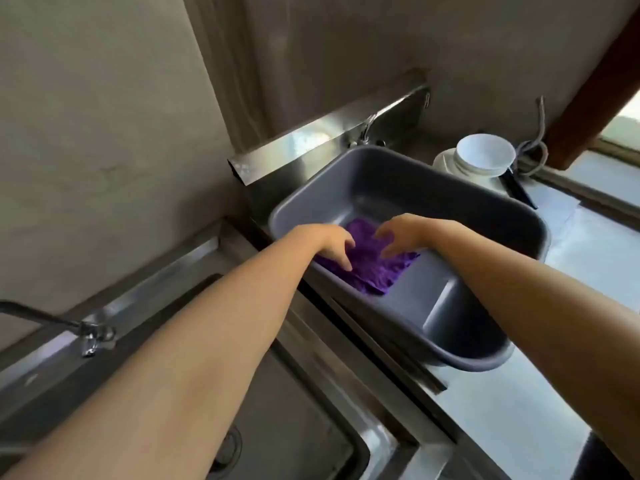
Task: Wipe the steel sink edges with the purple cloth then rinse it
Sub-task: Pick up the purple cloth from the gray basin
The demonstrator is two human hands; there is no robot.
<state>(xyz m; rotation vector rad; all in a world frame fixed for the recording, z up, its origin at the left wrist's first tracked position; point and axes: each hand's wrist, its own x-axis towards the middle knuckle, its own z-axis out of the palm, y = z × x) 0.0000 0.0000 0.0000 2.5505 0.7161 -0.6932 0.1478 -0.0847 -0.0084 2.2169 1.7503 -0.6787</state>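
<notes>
A purple cloth [372, 270] lies crumpled on the bottom of a grey plastic basin [450, 199]. Both my arms reach into the basin. My left hand [332, 245] rests on the cloth's left part, fingers spread and pointing down onto it. My right hand [403, 235] is over the cloth's right part, fingers curled and apart, fingertips touching the fabric. Neither hand has closed around the cloth. The steel sink [287, 420] lies below my left arm at the lower left, its rim partly hidden by the arm.
A tap [88, 332] stands at the sink's back edge on the left. A second tap [367, 128] sits behind the basin by a steel backsplash [311, 140]. Stacked white bowls [481, 157] stand at the back right, with a coiled cord and a window ledge beyond.
</notes>
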